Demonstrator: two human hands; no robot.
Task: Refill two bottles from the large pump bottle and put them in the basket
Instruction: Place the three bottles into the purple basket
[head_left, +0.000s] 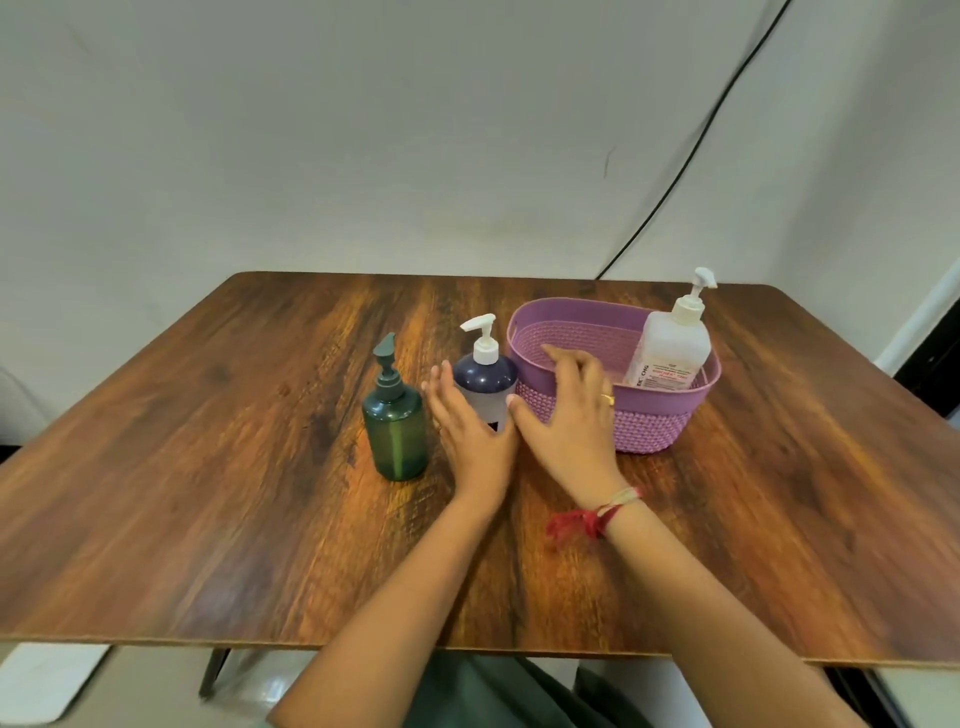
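A green pump bottle (396, 426) stands on the wooden table (208, 493). To its right stands a dark blue bottle (485, 376) with a white pump. My left hand (470, 434) is open, just in front of and left of the blue bottle, partly covering its lower half. My right hand (569, 415) is open too, fingers spread over the near left wall of the purple basket (649, 415). Inside the basket, at its far right, a large clear pump bottle (672, 345) with a white label leans upright.
A black cable (691, 150) runs down the white wall behind the table. A red thread band is on my right wrist (597, 519). The table's front edge is near my body.
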